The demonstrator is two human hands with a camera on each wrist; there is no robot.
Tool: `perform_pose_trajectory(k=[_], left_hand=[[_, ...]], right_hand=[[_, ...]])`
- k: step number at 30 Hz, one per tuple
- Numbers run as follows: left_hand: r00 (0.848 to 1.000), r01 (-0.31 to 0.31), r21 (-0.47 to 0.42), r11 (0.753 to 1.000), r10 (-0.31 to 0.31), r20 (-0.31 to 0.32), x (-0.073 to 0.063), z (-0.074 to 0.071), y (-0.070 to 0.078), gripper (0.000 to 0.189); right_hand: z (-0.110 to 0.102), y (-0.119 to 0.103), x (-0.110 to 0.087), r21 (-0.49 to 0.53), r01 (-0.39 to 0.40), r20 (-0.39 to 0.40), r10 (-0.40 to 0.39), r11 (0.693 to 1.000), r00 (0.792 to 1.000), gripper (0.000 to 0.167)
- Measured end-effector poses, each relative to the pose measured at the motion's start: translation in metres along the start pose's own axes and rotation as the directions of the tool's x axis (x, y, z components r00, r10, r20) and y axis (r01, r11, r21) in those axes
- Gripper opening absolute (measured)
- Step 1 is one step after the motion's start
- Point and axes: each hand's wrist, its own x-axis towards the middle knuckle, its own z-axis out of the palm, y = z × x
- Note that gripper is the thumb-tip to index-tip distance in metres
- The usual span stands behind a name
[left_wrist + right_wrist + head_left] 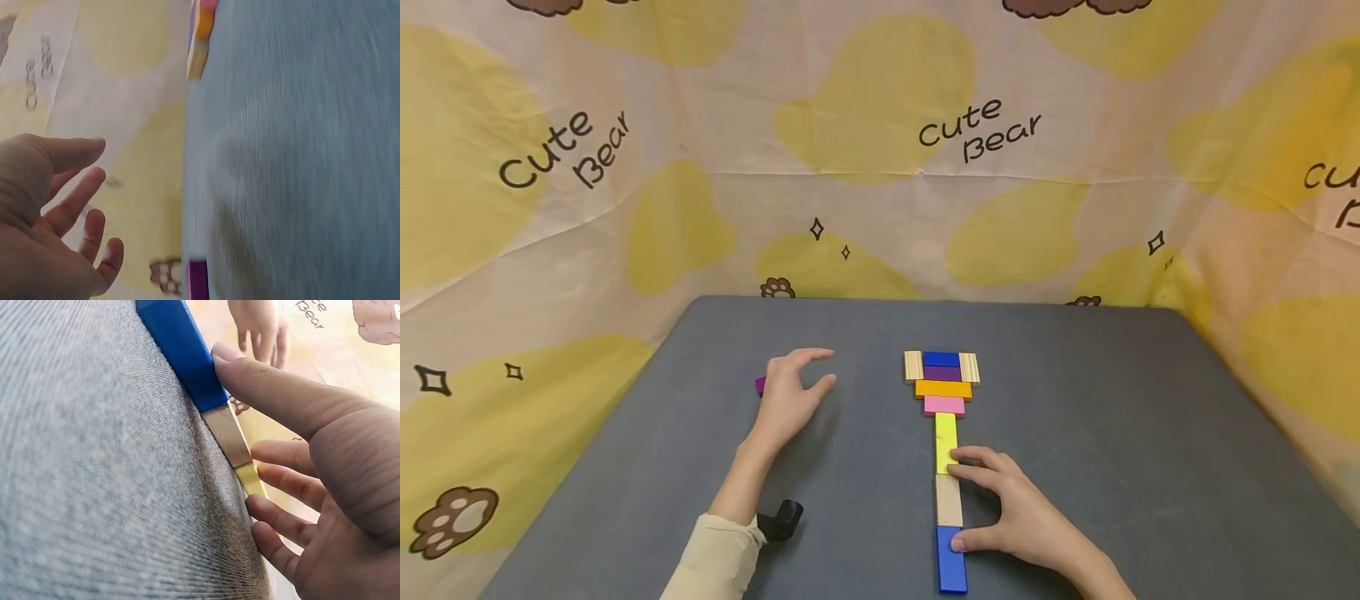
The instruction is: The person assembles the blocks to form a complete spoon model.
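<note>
A row of wooden blocks runs along the table: a blue block [951,571] nearest me, then a plain wood block [948,502] and a yellow block [945,437]. My right hand [1026,517] touches this row, its thumb on the blue block and fingertips at the yellow one. In the right wrist view the fingers are spread along the row's side. My left hand [786,400] hovers at the left, thumb and fingers apart, holding nothing. A purple block [198,279] lies close by, partly hidden behind that hand in the head view.
Beyond the yellow block lie a pink block [943,406], an orange block [943,389], a dark purple block [942,373] and another blue block [941,359], flanked by plain striped blocks [969,368]. A patterned cloth [865,125] hangs around the grey table [1112,400].
</note>
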Motion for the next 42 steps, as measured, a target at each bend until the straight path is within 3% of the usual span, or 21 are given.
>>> perform_pose_trajectory(k=[4, 7, 11, 15, 22, 28, 35, 42], left_hand=[[0.998, 0.04, 0.031, 0.999, -0.039, -0.048, -0.005, -0.017, -0.026, 0.035], [0.99, 0.133, -0.002, 0.991, -0.133, -0.057, -0.01, -0.028, -0.046, 0.037], [0.958, 0.271, -0.114, 0.956, -0.28, -0.067, -0.018, -0.038, -0.069, 0.042], [0.932, 0.333, -0.222, 0.916, -0.356, -0.07, -0.02, -0.044, -0.082, 0.045], [0.894, 0.422, -0.291, 0.859, -0.447, -0.021, -0.018, -0.048, -0.089, 0.049], [0.87, 0.474, -0.261, 0.841, -0.493, -0.009, -0.016, -0.048, -0.091, 0.052], [0.862, 0.489, -0.211, 0.846, -0.506, -0.027, -0.014, -0.046, -0.092, 0.052], [0.872, 0.472, -0.181, 0.863, -0.487, -0.05, -0.014, -0.044, -0.089, 0.049]], right_hand=[[-0.001, 0.0, 0.001, 0.01, -0.044, 0.025, 0.044, 0.999, 0.999, 0.083], [-0.001, 0.0, 0.002, 0.017, -0.068, 0.038, 0.068, 0.998, 0.997, 0.083], [0.0, 0.001, 0.001, 0.023, -0.082, 0.046, 0.081, 0.996, 0.996, 0.082], [0.001, 0.001, 0.0, 0.022, -0.078, 0.044, 0.077, 0.997, 0.996, 0.082], [0.0, 0.0, 0.001, 0.01, -0.072, 0.038, 0.072, 0.997, 0.997, 0.082], [0.0, 0.0, 0.001, 0.003, -0.063, 0.039, 0.063, 0.998, 0.997, 0.082], [0.0, -0.001, 0.002, 0.003, -0.036, 0.025, 0.036, 0.999, 0.999, 0.082], [0.0, -0.001, 0.002, -0.005, -0.013, 0.016, 0.013, 1.0, 1.0, 0.082]])
